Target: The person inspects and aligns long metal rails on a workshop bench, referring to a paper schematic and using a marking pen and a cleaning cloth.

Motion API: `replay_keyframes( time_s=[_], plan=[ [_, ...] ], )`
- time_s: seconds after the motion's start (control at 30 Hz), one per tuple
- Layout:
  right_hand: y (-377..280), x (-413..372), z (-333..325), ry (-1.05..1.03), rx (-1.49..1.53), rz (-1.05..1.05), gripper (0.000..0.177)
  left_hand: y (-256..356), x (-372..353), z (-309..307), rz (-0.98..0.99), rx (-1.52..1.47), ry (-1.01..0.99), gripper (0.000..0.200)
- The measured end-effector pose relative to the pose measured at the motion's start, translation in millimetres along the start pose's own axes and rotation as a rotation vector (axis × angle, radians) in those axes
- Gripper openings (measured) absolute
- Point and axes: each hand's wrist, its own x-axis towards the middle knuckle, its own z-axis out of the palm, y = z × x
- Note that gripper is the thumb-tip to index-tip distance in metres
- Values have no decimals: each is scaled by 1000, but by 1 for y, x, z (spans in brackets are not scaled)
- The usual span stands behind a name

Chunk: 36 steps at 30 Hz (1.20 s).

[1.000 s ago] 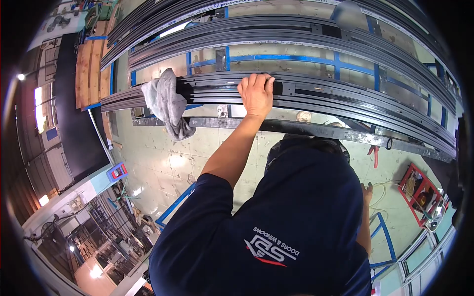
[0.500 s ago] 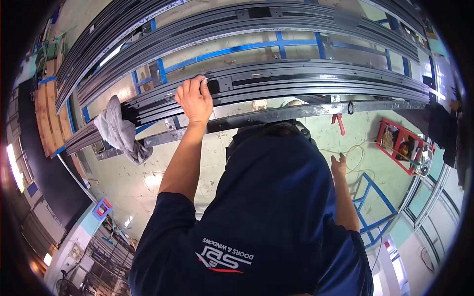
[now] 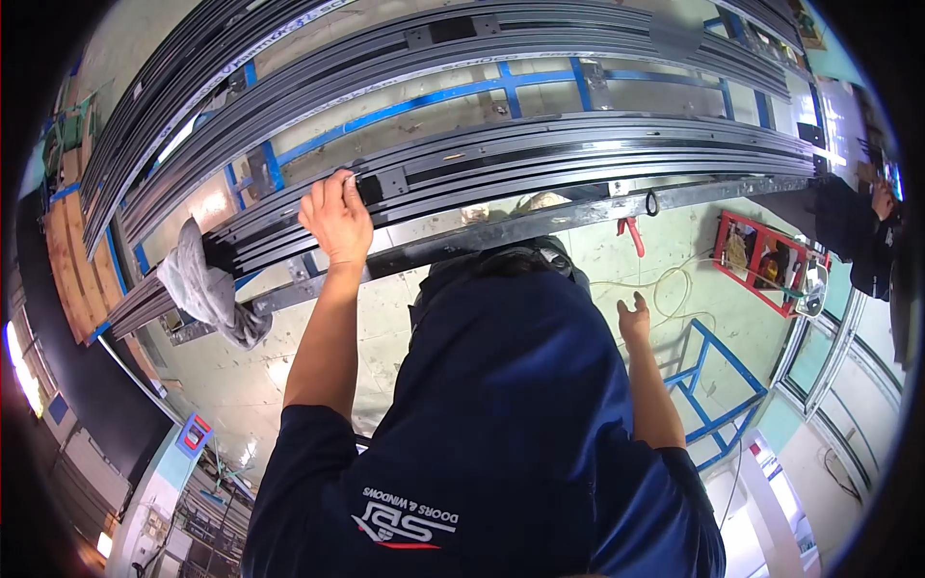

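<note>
My left hand (image 3: 337, 219) rests at the near dark grey aluminium profile (image 3: 578, 144), its fingers bent together just left of a black slot. A small pale, shiny bit shows at the thumb tip; its kind is too small to make out. Over the left end of the profile hangs a grey cloth (image 3: 200, 284). My right hand (image 3: 633, 320) hangs in the air over the floor, thumb and fingers apart, with nothing in it.
More long profiles (image 3: 453, 48) lie behind on a blue frame (image 3: 414, 101). A red-handled tool (image 3: 631, 236) hangs below the near rail (image 3: 501, 231). At right are a red tool carrier (image 3: 766, 265), a hose (image 3: 665, 289), a blue stand (image 3: 718, 385) and another person's hand (image 3: 882, 200).
The whole view has shifted, so things sit further left. My left hand stays beside the same slot. The other person's hand has come into sight at the right edge.
</note>
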Motion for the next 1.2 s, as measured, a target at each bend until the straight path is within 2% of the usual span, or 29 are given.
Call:
replay_keyframes(
  time_s=[0.17, 0.27, 0.33, 0.4, 0.43, 0.5, 0.53, 0.63, 0.73, 0.83, 1.03, 1.2],
  plan=[
    [-40, -20, -16, 72, 33, -206, 58, 2, 1, -1, 34, 32, -1, 12],
    [-106, -41, -46, 165, 77, -374, 40, 2, 2, -1, 52, 36, -4, 11],
    [-149, -50, -65, 236, 85, -511, 34, 4, 3, -3, 43, 33, -13, 12],
    [-192, -54, -80, 311, 108, -684, 33, 5, 3, -4, 36, 55, -29, 12],
    [-232, -55, -88, 297, 144, -748, 36, 3, 2, -1, 17, 81, -47, 12],
    [-265, -49, -90, 270, 161, -866, 39, 2, 2, -1, 23, 83, -44, 12],
    [-290, -53, -95, 167, 254, -835, 41, 2, 1, 0, 25, 90, -39, 12],
    [-325, -43, -88, 106, 66, -909, 51, -3, 0, 4, 48, 144, -36, 13],
    [-347, -31, -73, 159, -91, -1006, 56, 0, 1, 4, 39, 132, -33, 13],
    [-361, -25, -65, 155, -239, -948, 62, 1, 4, 4, 74, 103, -7, 12],
    [-361, -17, -60, 59, -286, -881, 52, -14, 1, 11, 73, 153, -49, 13],
    [-360, -17, -56, 87, -283, -865, 53, -23, 1, 16, 107, 170, 0, 15]
  ],
)
